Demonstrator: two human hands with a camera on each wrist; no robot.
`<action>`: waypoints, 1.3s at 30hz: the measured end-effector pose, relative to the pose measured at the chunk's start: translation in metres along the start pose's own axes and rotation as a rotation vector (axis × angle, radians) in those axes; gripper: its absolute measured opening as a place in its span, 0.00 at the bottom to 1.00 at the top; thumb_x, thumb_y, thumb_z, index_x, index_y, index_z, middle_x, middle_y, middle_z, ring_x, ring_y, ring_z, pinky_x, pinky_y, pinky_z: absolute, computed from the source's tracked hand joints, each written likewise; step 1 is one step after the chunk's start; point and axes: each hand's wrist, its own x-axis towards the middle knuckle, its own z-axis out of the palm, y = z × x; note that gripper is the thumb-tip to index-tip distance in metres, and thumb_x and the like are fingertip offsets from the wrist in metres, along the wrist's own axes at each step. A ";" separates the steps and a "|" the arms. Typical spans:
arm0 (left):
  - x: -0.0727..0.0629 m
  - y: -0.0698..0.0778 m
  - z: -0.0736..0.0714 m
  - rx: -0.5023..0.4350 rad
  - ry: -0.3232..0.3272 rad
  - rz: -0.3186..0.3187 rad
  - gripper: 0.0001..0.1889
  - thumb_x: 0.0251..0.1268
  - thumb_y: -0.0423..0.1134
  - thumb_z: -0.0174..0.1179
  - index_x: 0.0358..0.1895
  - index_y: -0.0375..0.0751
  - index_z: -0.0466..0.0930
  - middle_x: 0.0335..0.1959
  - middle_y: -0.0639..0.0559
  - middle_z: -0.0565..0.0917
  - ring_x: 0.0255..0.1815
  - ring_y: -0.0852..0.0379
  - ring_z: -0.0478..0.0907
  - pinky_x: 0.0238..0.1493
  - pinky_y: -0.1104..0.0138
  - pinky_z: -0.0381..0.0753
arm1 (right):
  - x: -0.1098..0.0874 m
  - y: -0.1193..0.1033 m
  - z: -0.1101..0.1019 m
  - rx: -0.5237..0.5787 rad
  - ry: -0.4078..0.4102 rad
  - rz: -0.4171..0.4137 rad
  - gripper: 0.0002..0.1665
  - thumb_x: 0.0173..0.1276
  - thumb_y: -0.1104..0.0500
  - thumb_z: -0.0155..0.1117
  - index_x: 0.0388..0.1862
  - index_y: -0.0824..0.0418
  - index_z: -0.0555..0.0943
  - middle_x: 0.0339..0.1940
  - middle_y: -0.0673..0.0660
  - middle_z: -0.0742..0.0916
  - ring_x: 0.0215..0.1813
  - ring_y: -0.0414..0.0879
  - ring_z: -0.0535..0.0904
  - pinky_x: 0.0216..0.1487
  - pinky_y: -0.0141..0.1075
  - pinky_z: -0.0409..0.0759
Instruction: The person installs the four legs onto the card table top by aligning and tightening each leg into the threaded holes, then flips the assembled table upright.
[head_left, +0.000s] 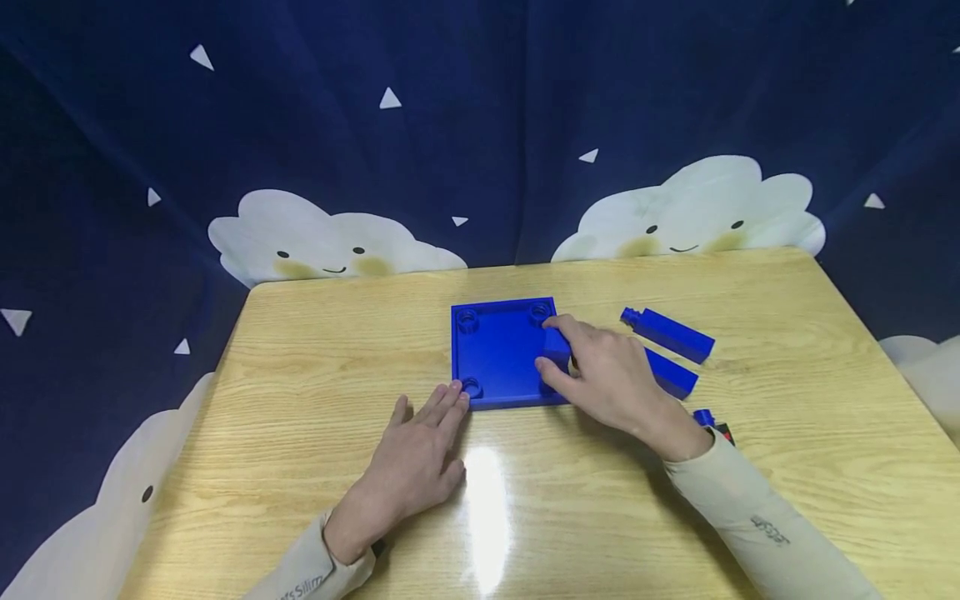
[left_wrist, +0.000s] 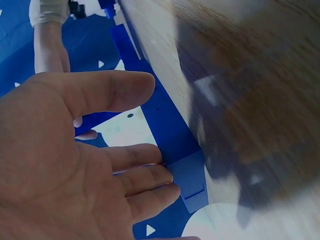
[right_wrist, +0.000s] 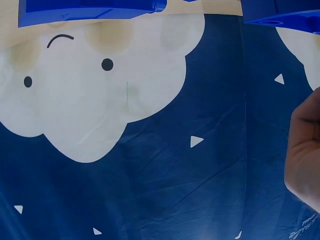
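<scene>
A square blue panel [head_left: 498, 354] with a raised rim and round sockets at its corners lies on the table. My left hand [head_left: 412, 462] has its fingers extended, with the fingertips at the panel's near left corner. In the left wrist view the left palm [left_wrist: 60, 160] shows beside the panel's blue side [left_wrist: 172, 125]. Between thumb and index finger, my right hand [head_left: 611, 375] grips a blue block-like leg [head_left: 556, 346] over the near right corner. That corner's socket is mostly hidden by the leg and hand.
Right of the panel lie a blue leg [head_left: 675, 335] with a threaded end and another blue leg [head_left: 672, 372]. A small blue piece [head_left: 703, 417] shows beside the right wrist. A dark blue curtain [head_left: 480, 125] with clouds hangs behind the wooden table [head_left: 315, 350].
</scene>
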 end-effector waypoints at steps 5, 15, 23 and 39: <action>0.000 -0.001 0.000 -0.003 0.004 -0.001 0.40 0.70 0.44 0.65 0.81 0.28 0.67 0.84 0.34 0.64 0.84 0.38 0.64 0.77 0.28 0.60 | 0.001 0.000 0.001 -0.018 0.053 0.006 0.31 0.71 0.42 0.74 0.60 0.64 0.87 0.33 0.54 0.84 0.24 0.43 0.72 0.19 0.37 0.69; 0.001 0.000 -0.001 -0.009 -0.002 -0.002 0.41 0.70 0.45 0.67 0.82 0.29 0.67 0.85 0.35 0.63 0.84 0.38 0.62 0.77 0.28 0.59 | 0.002 0.000 0.003 0.001 0.093 0.028 0.34 0.69 0.42 0.79 0.64 0.63 0.86 0.39 0.56 0.85 0.25 0.43 0.73 0.20 0.37 0.69; 0.001 0.000 -0.003 -0.014 -0.009 -0.009 0.41 0.70 0.45 0.67 0.82 0.30 0.67 0.84 0.36 0.64 0.84 0.38 0.63 0.77 0.28 0.59 | 0.003 -0.001 0.004 -0.005 0.073 0.039 0.43 0.64 0.34 0.81 0.67 0.62 0.85 0.55 0.64 0.91 0.35 0.52 0.85 0.26 0.40 0.79; 0.002 -0.001 -0.003 -0.018 -0.017 -0.010 0.40 0.71 0.44 0.66 0.82 0.30 0.67 0.84 0.36 0.64 0.84 0.38 0.63 0.77 0.28 0.59 | -0.004 0.007 -0.009 0.109 0.147 -0.107 0.27 0.65 0.51 0.67 0.63 0.55 0.88 0.57 0.51 0.90 0.33 0.44 0.82 0.22 0.37 0.74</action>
